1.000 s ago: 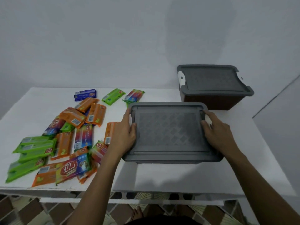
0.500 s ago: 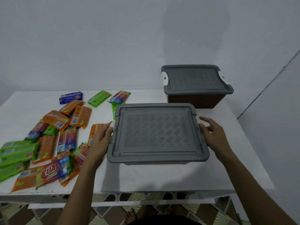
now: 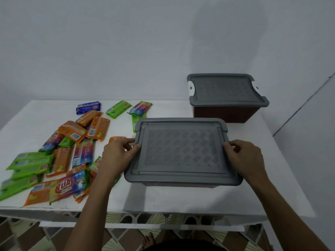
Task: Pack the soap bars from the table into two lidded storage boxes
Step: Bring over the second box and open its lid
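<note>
1. Boxes first: the near storage box (image 3: pixel 182 153) stands on the white table (image 3: pixel 181 200) close to its front edge, its grey lattice-patterned lid (image 3: pixel 183 151) down, so what it holds cannot be seen.
2. Behind it and to the right, well apart, the far storage box (image 3: pixel 226 104) sits near the wall with dark brown sides and a grey lid of its own, also shut; white latches show at both ends, and its contents are hidden too.
3. Left hand (image 3: pixel 117 156) grips the left edge of the near lid, thumb on top and fingers curled at the rim.
4. Right hand (image 3: pixel 244 156) holds the right edge the same way, fingers wrapped over the lid's side.
5. Soap bars (image 3: pixel 59 151) lie loose on the left half of the table, none in a box that can be seen: orange, green, rainbow-coloured and one blue wrapper (image 3: pixel 88 107) at the back.
6. Writing: the big multicoloured packet (image 3: pixel 69 184) at the front reads "KUAT" in white-edged red letters; barcodes show on several orange packs, and the smaller print is too blurred to read.
</note>
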`<move>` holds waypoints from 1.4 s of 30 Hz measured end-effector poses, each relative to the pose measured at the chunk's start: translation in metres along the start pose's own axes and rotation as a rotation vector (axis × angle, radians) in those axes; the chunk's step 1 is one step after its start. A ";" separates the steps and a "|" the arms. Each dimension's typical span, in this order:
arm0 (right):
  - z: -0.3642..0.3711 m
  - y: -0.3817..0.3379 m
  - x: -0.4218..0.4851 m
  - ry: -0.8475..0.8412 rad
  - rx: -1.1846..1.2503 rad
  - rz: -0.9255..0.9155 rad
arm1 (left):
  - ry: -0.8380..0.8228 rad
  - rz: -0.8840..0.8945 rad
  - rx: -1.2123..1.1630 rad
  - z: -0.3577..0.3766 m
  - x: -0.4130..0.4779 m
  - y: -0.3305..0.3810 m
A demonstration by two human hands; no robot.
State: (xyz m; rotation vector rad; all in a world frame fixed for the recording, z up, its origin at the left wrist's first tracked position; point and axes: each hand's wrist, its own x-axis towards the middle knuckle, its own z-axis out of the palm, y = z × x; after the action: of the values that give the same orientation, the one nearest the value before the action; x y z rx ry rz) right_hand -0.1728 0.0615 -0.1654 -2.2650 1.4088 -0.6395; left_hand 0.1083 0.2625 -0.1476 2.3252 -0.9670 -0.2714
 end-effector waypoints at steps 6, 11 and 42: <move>-0.037 -0.031 0.007 0.101 0.397 -0.070 | 0.117 0.010 -0.480 -0.030 0.002 0.016; -0.062 -0.051 0.024 0.054 0.905 -0.014 | 0.184 0.036 -0.948 -0.055 0.012 0.031; 0.017 0.008 0.108 -0.021 0.178 -0.083 | -0.184 0.240 -0.101 0.048 0.152 0.052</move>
State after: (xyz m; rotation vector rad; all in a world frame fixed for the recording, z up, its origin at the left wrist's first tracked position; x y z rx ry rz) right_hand -0.1271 -0.0380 -0.1658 -2.1914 1.2027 -0.7340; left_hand 0.1673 0.1059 -0.1484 2.0952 -1.2796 -0.4301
